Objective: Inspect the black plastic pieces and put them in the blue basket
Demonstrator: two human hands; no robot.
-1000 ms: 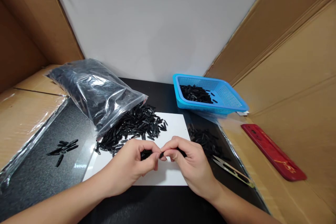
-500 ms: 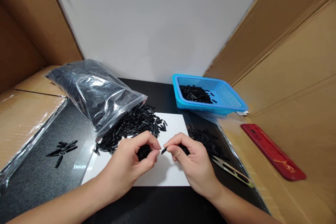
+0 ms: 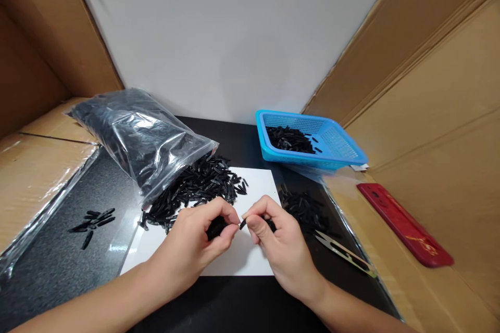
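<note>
Over the white sheet (image 3: 222,268), my right hand (image 3: 283,244) pinches a small black strip (image 3: 242,224) between thumb and forefinger. My left hand (image 3: 195,237) is closed too, its thumb and fingertip pressed together at the strip's left end; whether they grip that end I cannot tell. Dark strips (image 3: 216,227) show in the hollow of the left hand, and something black (image 3: 270,225) shows inside the right. Just beyond the left hand lies a heap of black strips (image 3: 207,179), spilling from a clear plastic bag (image 3: 136,135) filled with dark pieces.
A blue basket (image 3: 328,158) at the back right holds more strips. Further black strips (image 3: 302,208) lie right of the sheet, beside metal thread snips (image 3: 346,254). A red case (image 3: 404,223) rests on the cardboard (image 3: 449,156). Several strips (image 3: 91,222) lie far left.
My fingertips have come closer together, so the left ones now meet the end of the strip in my right hand. The things around have stayed where they were.
</note>
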